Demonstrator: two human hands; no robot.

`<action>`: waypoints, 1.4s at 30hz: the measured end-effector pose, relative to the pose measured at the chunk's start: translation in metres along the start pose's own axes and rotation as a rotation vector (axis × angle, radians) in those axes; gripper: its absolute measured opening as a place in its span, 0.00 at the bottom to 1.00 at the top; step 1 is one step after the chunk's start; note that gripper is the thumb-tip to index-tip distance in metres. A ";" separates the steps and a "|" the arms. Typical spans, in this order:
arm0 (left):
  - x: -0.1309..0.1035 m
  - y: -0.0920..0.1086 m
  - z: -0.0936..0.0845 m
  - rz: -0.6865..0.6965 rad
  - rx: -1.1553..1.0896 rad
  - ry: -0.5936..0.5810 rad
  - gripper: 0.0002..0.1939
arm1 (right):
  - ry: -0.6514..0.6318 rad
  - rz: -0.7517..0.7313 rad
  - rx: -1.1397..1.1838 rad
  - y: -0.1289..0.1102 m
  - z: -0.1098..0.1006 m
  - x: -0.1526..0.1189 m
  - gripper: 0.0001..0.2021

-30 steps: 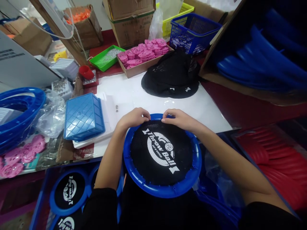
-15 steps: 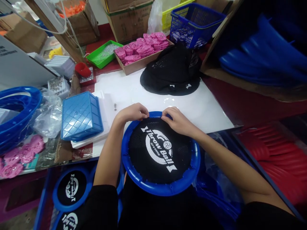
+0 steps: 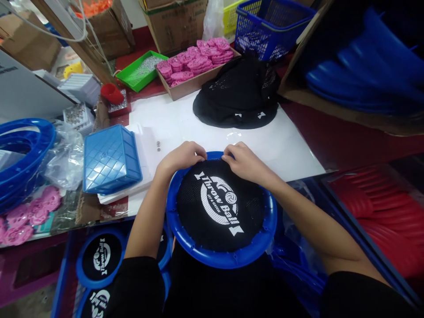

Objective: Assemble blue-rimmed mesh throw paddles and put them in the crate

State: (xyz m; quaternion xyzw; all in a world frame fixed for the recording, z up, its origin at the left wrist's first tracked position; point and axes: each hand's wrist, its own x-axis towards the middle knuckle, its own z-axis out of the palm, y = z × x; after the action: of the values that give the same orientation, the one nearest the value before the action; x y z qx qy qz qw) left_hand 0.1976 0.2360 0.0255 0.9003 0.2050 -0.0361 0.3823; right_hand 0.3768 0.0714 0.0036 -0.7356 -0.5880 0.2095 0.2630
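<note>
A round blue plastic ring (image 3: pixel 228 260) rests against my front, tilted at the table edge. Black mesh fabric (image 3: pixel 192 212) printed "Throw Ball" is stretched across it. At the far rim my left hand (image 3: pixel 183 158) is closed, thumb and forefinger pinching the mesh edge. Just right of it, my right hand (image 3: pixel 245 164) pinches the same edge against the rim. My fingers hide the exact spot they grip. Beyond both hands lies a pile of black mesh pieces (image 3: pixel 235 97) on a white sheet (image 3: pixel 172 117).
To the left stands an upturned blue basket (image 3: pixel 109 159). A carton of pink parts (image 3: pixel 195 62), a green tray (image 3: pixel 142 70) and a blue basket (image 3: pixel 271 31) line the back. Blue rings (image 3: pixel 357 75) fill a box at right; red parts (image 3: pixel 380 212) lie below. Finished-looking discs (image 3: pixel 101 258) sit lower left.
Both hands keep their pinch at the far rim, with only slight finger shifts. The whole view has moved a little; the ring stays in nearly the same place.
</note>
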 end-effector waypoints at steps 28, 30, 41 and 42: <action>-0.006 0.012 0.030 0.026 0.145 0.223 0.06 | 0.004 0.116 -0.124 -0.005 0.002 0.008 0.07; -0.006 0.011 0.033 0.000 0.153 0.237 0.07 | -0.005 0.139 -0.137 -0.007 0.001 0.009 0.07; 0.003 0.021 0.033 -0.126 0.160 0.245 0.08 | 0.039 0.096 -0.182 -0.010 0.008 0.005 0.08; 0.006 0.021 0.030 -0.130 0.139 0.220 0.08 | 0.054 0.087 -0.199 -0.011 0.010 0.004 0.08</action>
State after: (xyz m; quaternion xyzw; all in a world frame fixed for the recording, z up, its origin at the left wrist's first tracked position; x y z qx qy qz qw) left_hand 0.2140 0.2038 0.0168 0.9079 0.3006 0.0241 0.2913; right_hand 0.3635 0.0784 0.0027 -0.7884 -0.5661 0.1413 0.1950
